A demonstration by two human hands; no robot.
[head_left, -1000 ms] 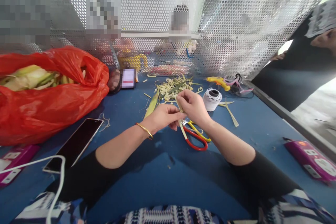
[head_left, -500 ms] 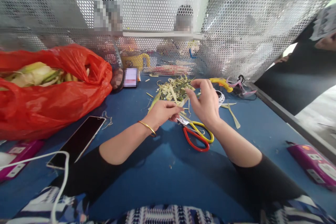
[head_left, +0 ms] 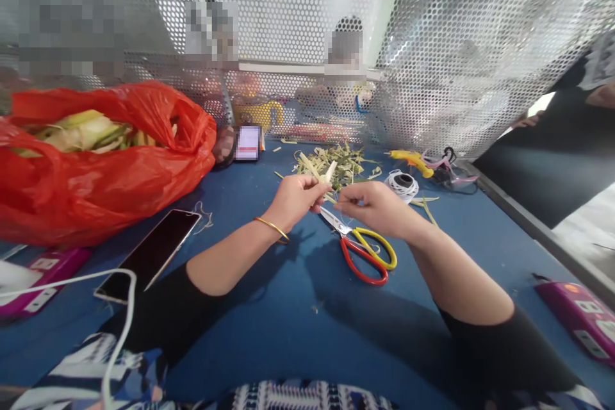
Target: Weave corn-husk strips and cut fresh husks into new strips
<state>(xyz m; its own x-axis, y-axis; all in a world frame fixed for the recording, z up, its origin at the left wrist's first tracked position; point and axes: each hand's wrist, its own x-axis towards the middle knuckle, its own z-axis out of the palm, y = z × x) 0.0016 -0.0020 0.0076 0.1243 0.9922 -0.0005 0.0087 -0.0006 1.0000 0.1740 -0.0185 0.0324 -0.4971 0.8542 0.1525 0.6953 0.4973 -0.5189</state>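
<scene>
while the left hand [head_left: 294, 195] is pinching a small leaf strip [head_left: 328, 172] just above the scissors [head_left: 361, 245], the right hand [head_left: 372, 205] is staying close beside it, fingers pinched together, maybe on a thin thread. the thread spool [head_left: 402, 184] is lying behind the scissors.

Glossy red plastic bag [head_left: 110, 186], perforated metal screen [head_left: 298, 6], matt blue tabletop [head_left: 288, 307]

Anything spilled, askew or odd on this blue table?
Mostly tidy work clutter. Pale green leaf scraps lie scattered at the far side, and the red-and-yellow-handled scissors lie open under the hands, blades apart. Nothing looks damaged.
</scene>
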